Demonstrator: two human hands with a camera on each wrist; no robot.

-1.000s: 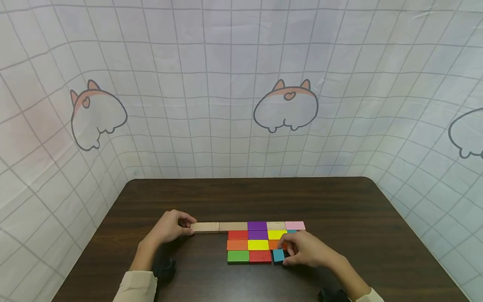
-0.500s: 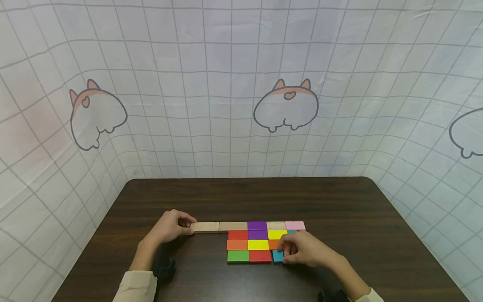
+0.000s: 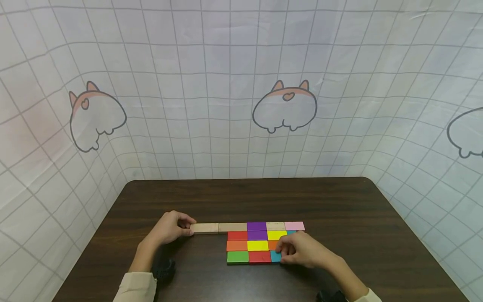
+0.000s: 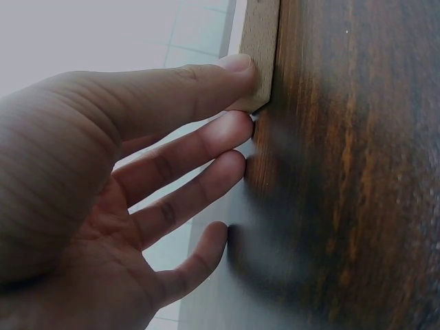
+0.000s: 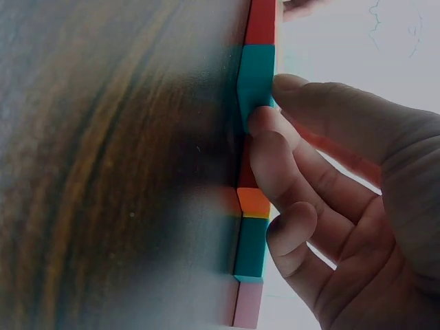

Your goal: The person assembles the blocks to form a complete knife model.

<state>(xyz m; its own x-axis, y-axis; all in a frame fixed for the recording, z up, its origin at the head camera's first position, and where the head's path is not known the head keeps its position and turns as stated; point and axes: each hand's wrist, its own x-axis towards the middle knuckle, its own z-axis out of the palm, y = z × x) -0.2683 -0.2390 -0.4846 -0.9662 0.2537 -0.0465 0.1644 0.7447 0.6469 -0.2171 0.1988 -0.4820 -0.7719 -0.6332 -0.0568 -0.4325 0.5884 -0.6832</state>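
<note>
My left hand (image 3: 170,227) pinches the outer end of a plain wooden block (image 3: 204,227), the leftmost of the back row; in the left wrist view the thumb presses the side of this wooden block (image 4: 260,48) while the other fingers fan out by the tabletop. At the front right, my right hand (image 3: 305,250) holds a blue block (image 3: 275,256) between thumb and fingers. That blue block (image 5: 256,79) lies flat against a red block (image 3: 259,256) in the front row, as the right wrist view shows too. Its right end is hidden by my fingers.
Green (image 3: 237,257), orange (image 3: 237,246), yellow (image 3: 258,246) and purple blocks (image 3: 256,226) lie flat in tight rows. A pink block (image 3: 294,226) ends the back row. The dark wooden table (image 3: 241,197) meets a white gridded cloth (image 3: 211,105) behind.
The blue block has slid slightly left with my right hand, and its gap to the red block has closed. My left hand has stayed at the wooden block's end.
</note>
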